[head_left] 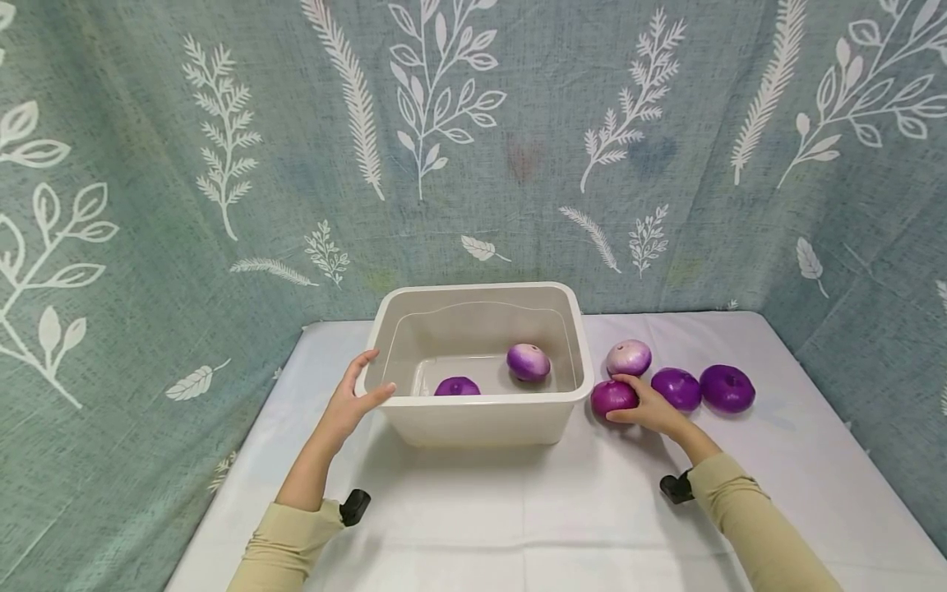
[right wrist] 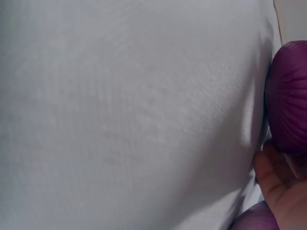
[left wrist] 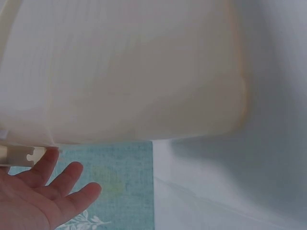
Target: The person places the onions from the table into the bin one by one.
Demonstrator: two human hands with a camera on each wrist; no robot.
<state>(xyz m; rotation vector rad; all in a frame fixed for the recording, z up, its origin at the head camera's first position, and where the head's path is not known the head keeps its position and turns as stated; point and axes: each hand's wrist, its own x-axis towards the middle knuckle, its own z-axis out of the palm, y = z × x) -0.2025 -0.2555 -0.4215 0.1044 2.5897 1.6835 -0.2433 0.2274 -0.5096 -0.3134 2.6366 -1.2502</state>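
Observation:
A magenta onion (head_left: 611,399) on the table is held by my right hand (head_left: 649,410), thumb at its near side and fingers behind. In the right wrist view, that hand (right wrist: 283,191) meets a ribbed onion (right wrist: 290,96) at the frame's edge. My left hand (head_left: 351,407) rests on the front left corner of a white plastic tub (head_left: 473,423), thumb over the rim. The left wrist view has the hand (left wrist: 38,196) with spread, fairly straight fingers beside the tub wall (left wrist: 129,72). Inside the tub lie a purple onion (head_left: 457,386) and a white-and-purple onion (head_left: 528,363).
A pale purple onion (head_left: 629,358) sits behind the held one. Two darker onions, one purple (head_left: 676,390) and one deep purple (head_left: 728,389), lie to its right. White cloth covers the table (head_left: 518,510); a green leaf-patterned curtain (head_left: 518,197) stands behind and at both sides.

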